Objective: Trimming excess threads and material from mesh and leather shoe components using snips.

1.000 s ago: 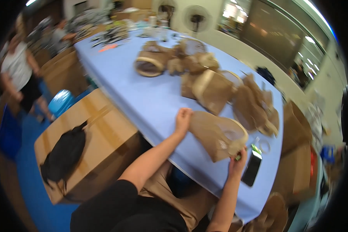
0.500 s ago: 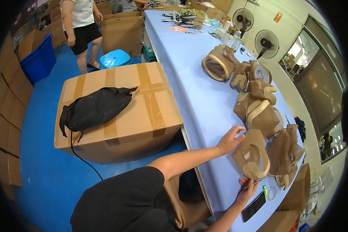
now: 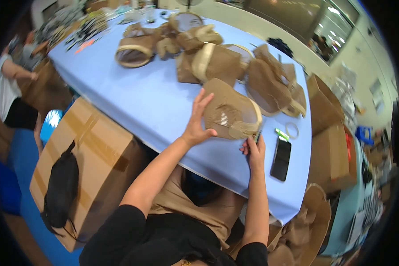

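Observation:
A brown mesh fabric piece [image 3: 226, 104] with beige edging, shaped like a hollow cup, lies on the blue-covered table in front of me. My left hand [image 3: 196, 122] is at its left side, fingers and thumb spread, the fingertips touching the mesh. At its lower right corner my right hand [image 3: 253, 148] is closed around a small slim tool [image 3: 258, 135], mostly hidden by the fingers; its kind cannot be made out. More brown mesh pieces [image 3: 270, 84] with the same edging lie in a loose row beyond.
A black phone [image 3: 281, 158], a green-and-white small item [image 3: 281, 134] and a tape ring [image 3: 292, 130] lie right of my right hand. A taped carton [image 3: 106, 146] carrying a black bag [image 3: 62, 186] stands left of the table. An open carton [image 3: 317, 213] holds brown pieces. Another person [image 3: 9, 84] stands far left.
My view has swung to the right, so the table appears turned. My left hand has come closer to the mesh piece and now touches it; the right hand stays at its corner.

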The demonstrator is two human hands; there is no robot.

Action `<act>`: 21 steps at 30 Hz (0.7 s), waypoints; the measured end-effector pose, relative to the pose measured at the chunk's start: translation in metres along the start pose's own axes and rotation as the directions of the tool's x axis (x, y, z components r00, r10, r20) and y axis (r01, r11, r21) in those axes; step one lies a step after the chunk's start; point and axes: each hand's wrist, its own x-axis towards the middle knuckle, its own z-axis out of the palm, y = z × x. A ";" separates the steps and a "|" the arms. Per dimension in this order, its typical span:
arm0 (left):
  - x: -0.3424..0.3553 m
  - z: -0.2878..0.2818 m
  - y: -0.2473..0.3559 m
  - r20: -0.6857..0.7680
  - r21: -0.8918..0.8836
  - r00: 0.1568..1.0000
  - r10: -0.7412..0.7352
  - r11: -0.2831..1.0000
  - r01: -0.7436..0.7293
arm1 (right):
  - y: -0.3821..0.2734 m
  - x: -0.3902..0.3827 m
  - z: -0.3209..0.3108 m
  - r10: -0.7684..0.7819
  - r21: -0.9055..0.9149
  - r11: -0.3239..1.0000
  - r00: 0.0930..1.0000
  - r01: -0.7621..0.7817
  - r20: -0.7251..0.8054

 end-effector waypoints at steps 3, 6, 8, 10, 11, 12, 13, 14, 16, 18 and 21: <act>-0.001 0.008 0.007 -0.034 0.044 0.998 -0.043 0.998 0.045 | -0.011 -0.006 -0.002 -0.001 -0.046 0.999 0.999 -0.001 -0.042; -0.001 0.009 0.005 -0.051 -0.002 0.990 -0.129 0.992 0.129 | -0.019 -0.009 0.004 -0.037 -0.111 0.993 0.995 0.027 -0.091; -0.003 0.005 -0.001 -0.088 0.014 0.986 -0.140 0.990 0.142 | -0.021 -0.009 0.011 -0.133 -0.145 0.983 0.982 0.114 -0.131; -0.002 0.006 -0.001 -0.070 0.020 0.988 -0.135 0.990 0.136 | -0.019 -0.009 0.008 -0.169 -0.148 0.978 0.973 0.147 -0.155; -0.001 0.006 -0.001 -0.070 0.030 0.989 -0.133 0.990 0.136 | -0.018 -0.009 0.006 -0.203 -0.157 0.971 0.966 0.177 -0.162; -0.001 0.008 0.000 -0.053 0.028 0.991 -0.123 0.992 0.125 | -0.015 -0.007 0.002 -0.209 -0.151 0.971 0.961 0.183 -0.179; -0.001 0.009 0.001 -0.052 0.070 0.992 -0.118 0.990 0.121 | -0.011 -0.006 -0.002 -0.180 -0.129 0.979 0.968 0.159 -0.176; -0.001 0.012 0.003 -0.052 0.111 0.993 -0.110 0.987 0.115 | -0.010 -0.005 -0.007 -0.153 -0.106 0.985 0.973 0.136 -0.172; -0.002 0.013 0.004 -0.028 0.130 0.996 -0.080 0.988 0.083 | -0.011 -0.005 -0.008 -0.141 -0.057 0.990 0.973 0.133 -0.181; -0.002 0.013 0.005 -0.007 0.148 0.999 -0.050 0.988 0.050 | -0.014 -0.006 -0.008 -0.131 -0.009 0.991 0.974 0.132 -0.185; -0.002 0.009 0.009 0.011 0.169 1.000 -0.025 0.985 0.022 | -0.018 -0.002 -0.007 -0.102 0.029 0.994 0.983 0.108 -0.152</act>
